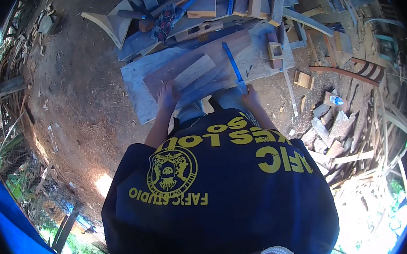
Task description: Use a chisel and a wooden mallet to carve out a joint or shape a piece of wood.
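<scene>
My left hand (167,95) rests with its fingers extended on the brown board (223,46), at the lower left end of a pale wooden strip (194,70) lying on that board. My right hand (250,94) is closed on the lighter lower end of a long blue tool (230,60), which reaches up across the board; its exact kind is unclear. The board lies on a grey, weathered wooden sheet (134,84) just in front of my legs.
Piled offcuts and planks (201,5) lie beyond the board, with a small open wooden box (275,52) at its right. A curved reddish frame (366,73), plastic bottle (336,100) and scrap wood (330,131) lie rightward. Dirt floor (77,98) spreads leftward, bordered by debris.
</scene>
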`<state>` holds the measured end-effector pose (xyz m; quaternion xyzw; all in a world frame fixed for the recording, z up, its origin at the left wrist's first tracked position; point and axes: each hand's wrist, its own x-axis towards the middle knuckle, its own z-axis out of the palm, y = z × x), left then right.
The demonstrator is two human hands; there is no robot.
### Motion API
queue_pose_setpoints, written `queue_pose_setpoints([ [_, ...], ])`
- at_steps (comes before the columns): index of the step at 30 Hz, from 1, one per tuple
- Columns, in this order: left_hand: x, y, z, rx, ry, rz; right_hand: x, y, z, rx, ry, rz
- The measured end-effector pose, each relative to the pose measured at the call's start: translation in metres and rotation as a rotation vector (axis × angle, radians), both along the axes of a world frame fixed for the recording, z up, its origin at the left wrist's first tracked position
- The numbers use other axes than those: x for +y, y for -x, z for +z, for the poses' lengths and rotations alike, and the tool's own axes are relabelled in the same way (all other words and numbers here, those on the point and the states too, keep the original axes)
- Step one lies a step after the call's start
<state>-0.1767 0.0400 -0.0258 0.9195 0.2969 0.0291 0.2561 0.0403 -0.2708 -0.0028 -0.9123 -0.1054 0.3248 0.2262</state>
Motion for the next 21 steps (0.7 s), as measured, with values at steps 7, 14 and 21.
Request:
queue_pose_setpoints([
  [7, 0.019, 0.106, -0.013, -0.276, -0.005, 0.460, -0.005, 0.013, 0.000, 0.080, -0.082, -0.255],
  [14, 0.022, 0.209, 0.012, -0.130, -0.050, 1.122, 0.045, 0.027, -0.024, -0.026, -0.126, -0.147],
  [21, -0.024, 0.263, 0.027, -0.041, 0.068, 1.101, 0.098, 0.109, -0.024, 0.202, -0.098, 0.909],
])
